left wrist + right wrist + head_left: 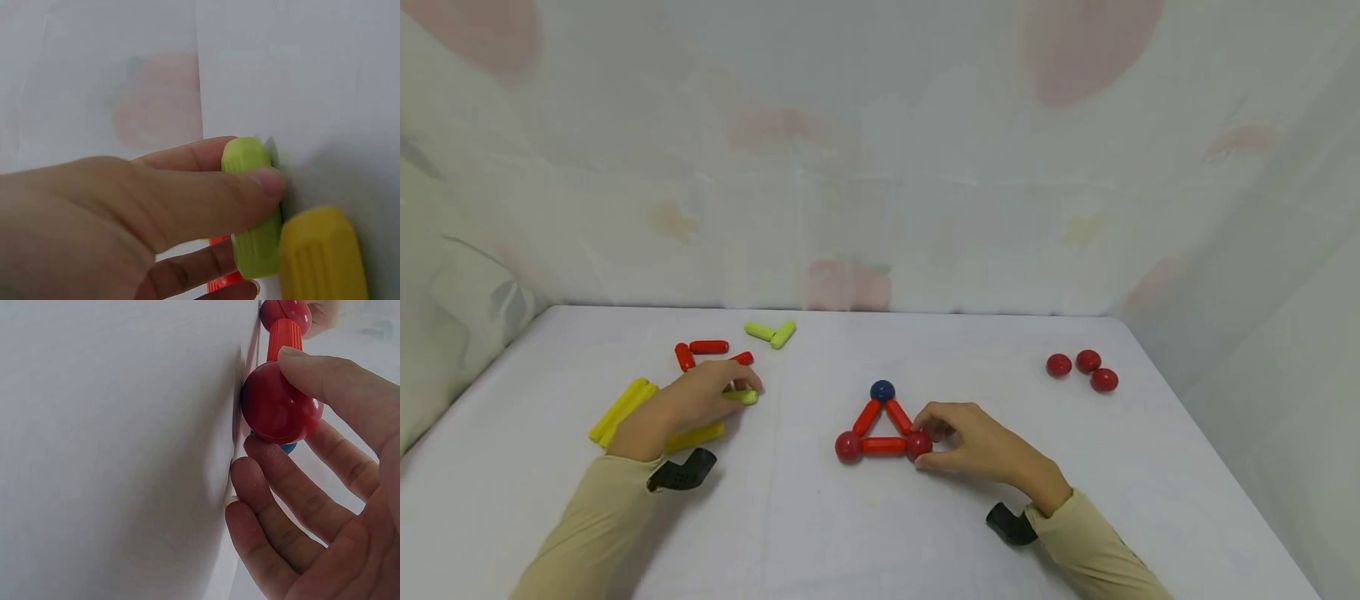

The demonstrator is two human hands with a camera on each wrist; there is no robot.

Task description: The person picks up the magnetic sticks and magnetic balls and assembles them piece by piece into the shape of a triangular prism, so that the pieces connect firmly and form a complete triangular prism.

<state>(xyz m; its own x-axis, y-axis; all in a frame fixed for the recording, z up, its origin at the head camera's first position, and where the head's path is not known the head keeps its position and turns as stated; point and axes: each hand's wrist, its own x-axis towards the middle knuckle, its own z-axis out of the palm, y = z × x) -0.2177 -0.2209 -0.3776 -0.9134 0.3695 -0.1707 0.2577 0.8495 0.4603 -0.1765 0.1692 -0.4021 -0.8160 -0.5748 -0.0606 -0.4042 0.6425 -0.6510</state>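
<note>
My left hand (696,400) pinches a short lime-green rod (255,206) between thumb and fingers, low over the table. Close to that hand lie yellow rods (623,410) and short red rods (709,347). Near the middle of the table, three red rods (884,446) and three balls form a flat triangle. Its top ball is dark blue (882,391); the two lower ones are red, at the left (848,447) and the right. The thumb and fingers of my right hand (977,442) hold the right-hand red ball (275,403).
Two more lime-green rods (771,333) lie toward the back, left of centre. Three loose red balls (1088,361) sit at the back right. A patterned cloth (925,208) hangs behind the white-covered table (820,533).
</note>
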